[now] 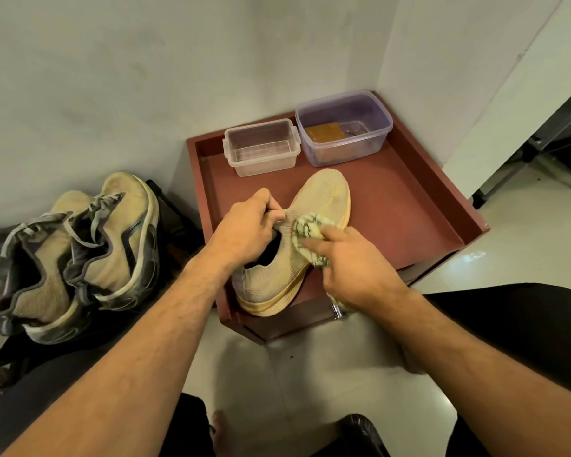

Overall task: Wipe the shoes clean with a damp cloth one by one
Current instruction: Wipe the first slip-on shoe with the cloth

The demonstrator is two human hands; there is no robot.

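Head view is centred on a beige knit slip-on shoe point(314, 209), which is laid on a dark red tray-topped cabinet point(409, 206). Its long axis is run diagonally, with the toe pointed away toward the far right corner and the heel set at the near edge, close to the body. A woven, sock-like upper is seen, with a pale yellow sole and a dark opening at the collar. The collar's edge is pinched and pulled up by the left hand point(248, 225), whose fingers are curled round the knit. A green-and-white patterned cloth point(305, 230) is pressed against the shoe's right side by the right hand point(353, 262), with the fingers curled over the bunched fabric. At the tray's far edge a small clear latched container point(261, 148) is stood beside a larger purple-tinted container point(343, 127), in which a brown block is seen. To the left, well apart from the cabinet, a pair of worn tan and grey laced sneakers point(80, 252) is rested side by side.
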